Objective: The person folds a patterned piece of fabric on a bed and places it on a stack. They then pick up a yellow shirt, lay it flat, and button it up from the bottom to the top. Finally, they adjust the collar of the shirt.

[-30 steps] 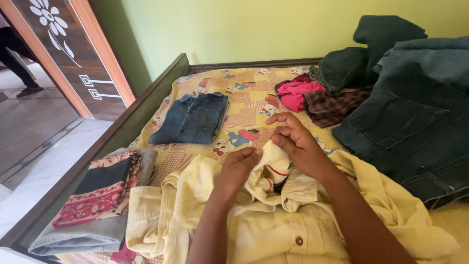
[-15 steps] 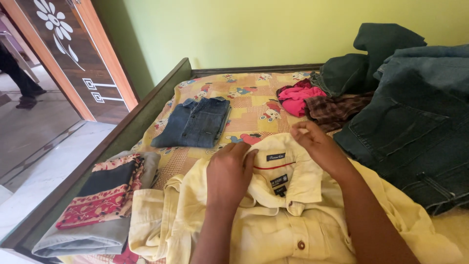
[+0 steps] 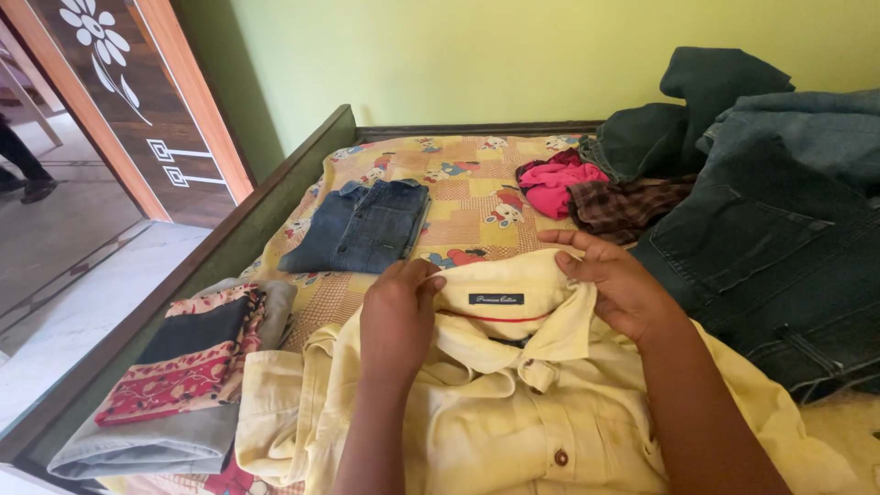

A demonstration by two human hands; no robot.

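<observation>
- My left hand (image 3: 397,316) pinches the left collar point of the pale yellow shirt (image 3: 513,412), fingers curled shut on the cloth.
- My right hand (image 3: 612,286) grips the right side of the collar (image 3: 500,298), thumb on top, fingers wrapped under.
- Shirt lies front-up on the bed sheet (image 3: 477,197), buttons showing, collar end away from me, hem out of frame towards me.
- Risk: uneven pull by either hand would likely skew the collar and twist the placket off centre.
- Risk: the shirt's left sleeve is bunched under the body; smoothing from the collar alone could lock that crease in.
- Risk: the shirt's right edge sits against the dark denim heap (image 3: 779,229); dragging the shirt that way could snag or tip the heap onto it.
- Beyond the collar, on the far left: folded blue denim shirt (image 3: 362,229), well apart.
- Beyond the collar, far right: pink cloth (image 3: 559,183) and a brown checked garment (image 3: 628,206), near my right hand.
- Left of the shirt: folded grey stack with red patterned cloth (image 3: 174,376), just beside the sleeve, limits room to spread that side.
- Wooden bed frame (image 3: 229,247) runs further left.
</observation>
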